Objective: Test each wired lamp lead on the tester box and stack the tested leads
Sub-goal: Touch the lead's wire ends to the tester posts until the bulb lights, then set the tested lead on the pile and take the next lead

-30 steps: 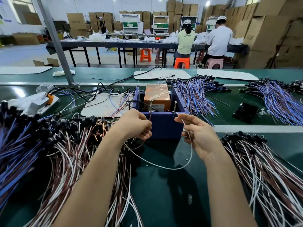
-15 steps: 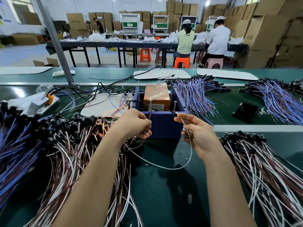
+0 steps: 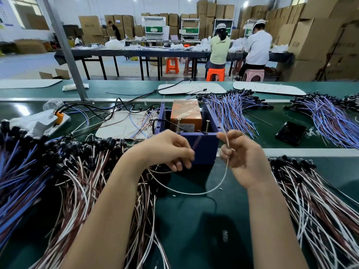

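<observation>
Noted at the near wall of the tester box [image 3: 202, 148]: one white lead [image 3: 194, 193], slung in a slack loop low over the desk [image 3: 194, 233] between both hands.

Right hand [image 3: 244, 158]: thumb and forefinger pinching the lead near its upper end, remaining fingers [image 3: 226, 152] curled round the run below.

Left hand [image 3: 169, 150]: fingers [image 3: 182, 162] curled on the other end (blurred; exact hold, and any lamp in the palm, not determinable).

Long axis of the pinched end: upward and away, toward the box.

Two upright contact posts [image 3: 207, 127] on the box, just beyond the fingertips. Right hand nearer the right post, left hand nearer the left.

Judged: test contact pending, needing only a short forward reach.

Left pile [image 3: 83, 181] and right pile [image 3: 314, 200] of brown-and-white leads beside the forearms; which of them tested, not determinable.
</observation>
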`<state>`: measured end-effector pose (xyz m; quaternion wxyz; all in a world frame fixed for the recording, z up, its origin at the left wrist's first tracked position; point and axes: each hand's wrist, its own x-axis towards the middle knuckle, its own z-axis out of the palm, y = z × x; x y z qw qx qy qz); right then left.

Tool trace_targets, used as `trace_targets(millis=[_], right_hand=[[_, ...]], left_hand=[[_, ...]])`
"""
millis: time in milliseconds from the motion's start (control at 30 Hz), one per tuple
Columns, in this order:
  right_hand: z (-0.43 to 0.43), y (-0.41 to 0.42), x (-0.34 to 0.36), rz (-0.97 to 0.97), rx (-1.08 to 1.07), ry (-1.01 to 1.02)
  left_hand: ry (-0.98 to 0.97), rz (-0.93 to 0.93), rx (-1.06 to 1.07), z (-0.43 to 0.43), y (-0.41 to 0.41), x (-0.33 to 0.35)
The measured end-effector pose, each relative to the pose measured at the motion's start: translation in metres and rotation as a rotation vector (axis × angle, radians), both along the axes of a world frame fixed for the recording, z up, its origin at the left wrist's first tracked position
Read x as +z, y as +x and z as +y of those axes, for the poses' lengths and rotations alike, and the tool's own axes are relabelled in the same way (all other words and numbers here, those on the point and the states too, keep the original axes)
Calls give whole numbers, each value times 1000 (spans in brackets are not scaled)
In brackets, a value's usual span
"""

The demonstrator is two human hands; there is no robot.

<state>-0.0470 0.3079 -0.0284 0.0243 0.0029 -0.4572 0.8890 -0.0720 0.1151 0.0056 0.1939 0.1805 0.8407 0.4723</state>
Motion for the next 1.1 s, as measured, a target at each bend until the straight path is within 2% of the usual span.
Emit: trace_targets(millis=[67, 133, 200, 300, 400, 500, 700, 767, 900, 1000, 1100], right_hand=[[10, 8, 6, 114, 184, -97], [18, 16, 9, 153, 297, 3], [20, 20, 10, 128, 358, 189], [13, 21, 13, 73, 451, 500], [-7, 16, 9, -11, 501, 871], [-39, 9, -6, -68, 527, 1095], [-97, 0, -36, -36, 419, 1500], [-100, 0, -37, -58, 439, 1537], [-72, 1, -18, -108, 418, 1417], [-36, 8, 3, -141, 337, 1278], [-7, 21, 19, -211, 238, 1199]], left_hand=[[-22, -89, -260, 2, 11, 11], [-45, -109, -380, 2, 16, 17], [-90, -51, -299, -1, 13, 16], [-259, 47, -21, -19, -1, 7], [-450, 15, 139, -42, -14, -7], [-418, -112, 161, -48, -20, -15], [-448, -104, 125, -37, -25, -24], [-478, -116, 81, -36, -24, -24], [-520, -98, -73, -27, -19, -20], [-410, 34, -198, -7, -11, -13], [-226, 102, -221, 16, -3, -14]])
